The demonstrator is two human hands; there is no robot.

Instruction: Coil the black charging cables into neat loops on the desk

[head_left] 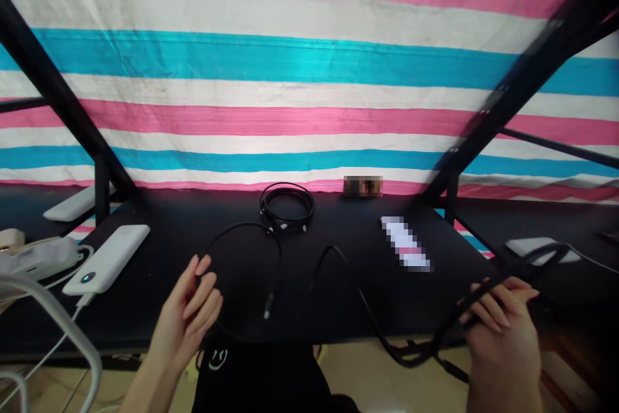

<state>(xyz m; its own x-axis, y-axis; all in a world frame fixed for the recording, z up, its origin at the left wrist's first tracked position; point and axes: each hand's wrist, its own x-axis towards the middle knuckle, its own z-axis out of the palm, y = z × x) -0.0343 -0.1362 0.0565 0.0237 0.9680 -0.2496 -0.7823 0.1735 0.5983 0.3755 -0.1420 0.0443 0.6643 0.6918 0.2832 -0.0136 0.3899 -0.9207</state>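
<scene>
My left hand (191,313) pinches a thin black cable (244,225) above the front of the black table. From the fingers the cable arcs over to the right, and an end with a light metal connector (267,307) hangs down near the table's front edge. My right hand (505,316) is closed around a looped bundle of thicker black cable (435,336) at the right. A strand from this bundle runs left across the table in a bend. Farther back lies a coiled black cable (289,207) with several light connector ends, touched by neither hand.
A white power bank (109,258) with a small lit display lies left on the black table (159,213), a white cable plugged into it. A white power strip (43,258) is farther left. A blurred phone-like item (406,244) lies right. Black frame bars (72,116) slant up both sides before striped sheeting (290,58).
</scene>
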